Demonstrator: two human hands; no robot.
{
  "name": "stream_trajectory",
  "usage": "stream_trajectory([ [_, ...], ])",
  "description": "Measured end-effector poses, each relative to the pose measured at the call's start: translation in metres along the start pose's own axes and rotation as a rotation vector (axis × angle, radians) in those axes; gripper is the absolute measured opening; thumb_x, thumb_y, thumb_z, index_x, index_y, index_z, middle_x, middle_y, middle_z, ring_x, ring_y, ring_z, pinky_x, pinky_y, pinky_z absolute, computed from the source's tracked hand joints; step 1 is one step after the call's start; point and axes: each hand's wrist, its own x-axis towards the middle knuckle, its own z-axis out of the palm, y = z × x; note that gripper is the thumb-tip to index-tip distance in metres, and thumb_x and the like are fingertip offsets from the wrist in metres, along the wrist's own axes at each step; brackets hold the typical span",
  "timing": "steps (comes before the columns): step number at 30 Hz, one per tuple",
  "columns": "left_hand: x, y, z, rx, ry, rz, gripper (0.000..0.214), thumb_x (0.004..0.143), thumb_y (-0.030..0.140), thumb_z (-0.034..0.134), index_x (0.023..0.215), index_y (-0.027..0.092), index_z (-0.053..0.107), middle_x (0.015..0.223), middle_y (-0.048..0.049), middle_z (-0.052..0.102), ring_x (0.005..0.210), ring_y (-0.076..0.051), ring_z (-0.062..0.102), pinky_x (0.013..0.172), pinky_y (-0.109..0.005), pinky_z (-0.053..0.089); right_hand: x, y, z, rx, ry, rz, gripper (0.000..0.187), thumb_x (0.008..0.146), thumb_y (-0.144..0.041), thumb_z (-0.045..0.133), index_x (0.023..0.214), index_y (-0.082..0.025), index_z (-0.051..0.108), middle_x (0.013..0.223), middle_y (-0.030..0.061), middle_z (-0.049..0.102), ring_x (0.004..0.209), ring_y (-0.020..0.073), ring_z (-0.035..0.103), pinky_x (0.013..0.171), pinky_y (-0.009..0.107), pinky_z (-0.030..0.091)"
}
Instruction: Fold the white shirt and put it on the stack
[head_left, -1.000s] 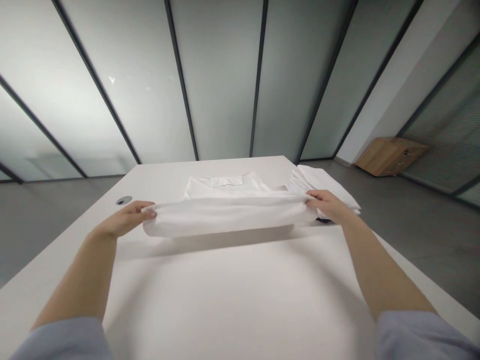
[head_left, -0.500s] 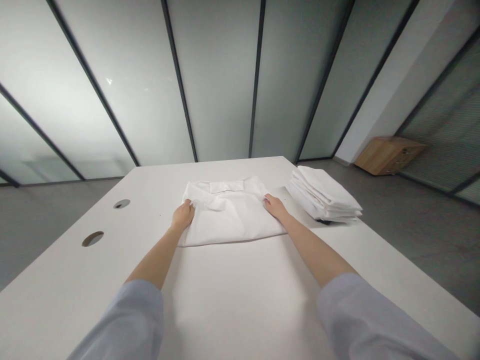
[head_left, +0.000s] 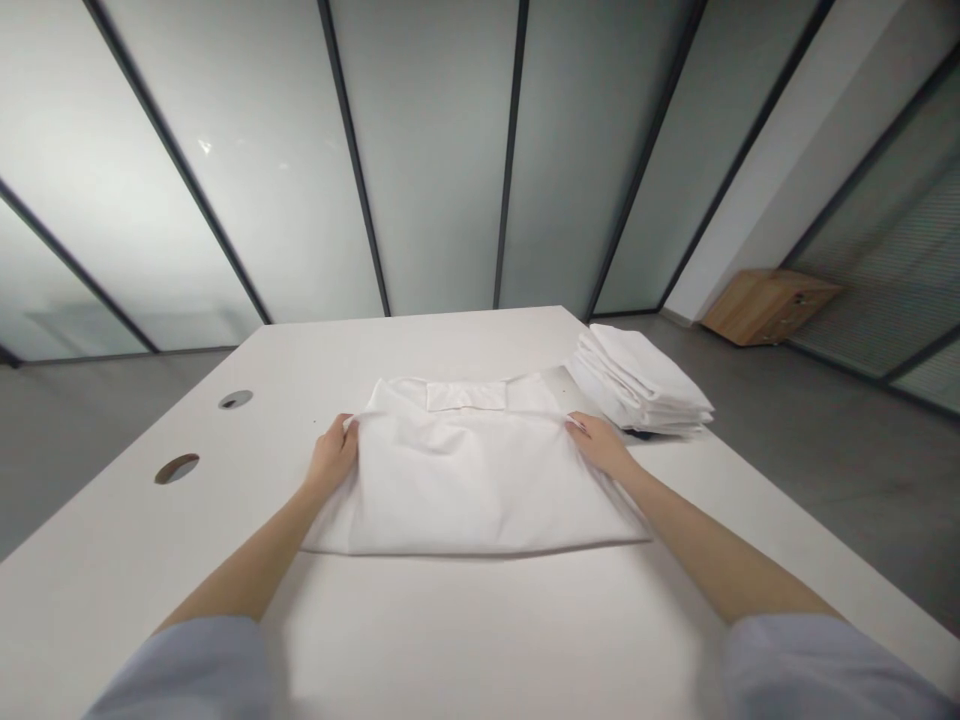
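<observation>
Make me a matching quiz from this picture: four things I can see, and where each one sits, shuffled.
Things:
1 folded white shirt
2 stack of folded white garments
3 wooden cabinet
4 round holes

Places:
A on the floor, far right
B left part of the table
C middle of the table
D far right edge of the table

Pairs: 1-C, 2-D, 3-A, 4-B.
</observation>
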Motion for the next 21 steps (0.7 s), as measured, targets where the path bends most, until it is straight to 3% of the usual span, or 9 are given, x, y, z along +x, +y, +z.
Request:
stream_trajectory([
  [5, 0.033, 0.000, -0.009, 0.104, 0.106, -0.031, 0.030, 0.091, 0.039, 0.034, 0.100, 0.021, 0.057, 0.074, -0.0052, 0.065, 0.075, -0.021, 0.061, 0.064, -0.027, 0.041, 0.030, 0.010, -0.016, 0.195, 0.164, 0.129, 0.030, 0.084, -0.036, 0.044, 0.086, -0.016, 0.067, 0.082, 0.0055, 0.072, 0.077, 0.0234, 0.062, 0.070, 0.031, 0.047],
  [10, 0.086, 0.015, -0.013, 0.299, 0.125, 0.006, 0.032, 0.095, 0.040, 0.030, 0.102, 0.020, 0.054, 0.082, -0.0101, 0.067, 0.082, -0.024, 0.063, 0.068, -0.029, 0.041, 0.080, -0.002, -0.023, 0.033, 0.281, 0.116, 0.032, 0.088, -0.031, 0.041, 0.099, -0.014, 0.065, 0.097, 0.0102, 0.071, 0.089, 0.0229, 0.062, 0.078, 0.029, 0.045],
  [15, 0.122, 0.025, -0.004, 0.445, 0.042, 0.041, 0.040, 0.097, 0.041, 0.025, 0.116, 0.017, 0.051, 0.095, -0.0170, 0.069, 0.094, -0.030, 0.065, 0.075, -0.035, 0.045, 0.117, -0.012, -0.018, -0.217, 0.128, 0.152, 0.031, 0.093, -0.026, 0.040, 0.110, -0.014, 0.063, 0.106, 0.0162, 0.069, 0.099, 0.0250, 0.062, 0.084, 0.030, 0.042],
  [21, 0.124, 0.010, 0.025, 0.443, -0.086, -0.018, 0.043, 0.096, 0.040, 0.025, 0.124, 0.016, 0.048, 0.103, -0.0187, 0.068, 0.100, -0.030, 0.064, 0.080, -0.038, 0.047, 0.114, -0.008, 0.004, -0.331, -0.013, 0.212, 0.033, 0.094, -0.026, 0.038, 0.113, -0.014, 0.062, 0.109, 0.0181, 0.068, 0.100, 0.0258, 0.063, 0.082, 0.032, 0.044],
])
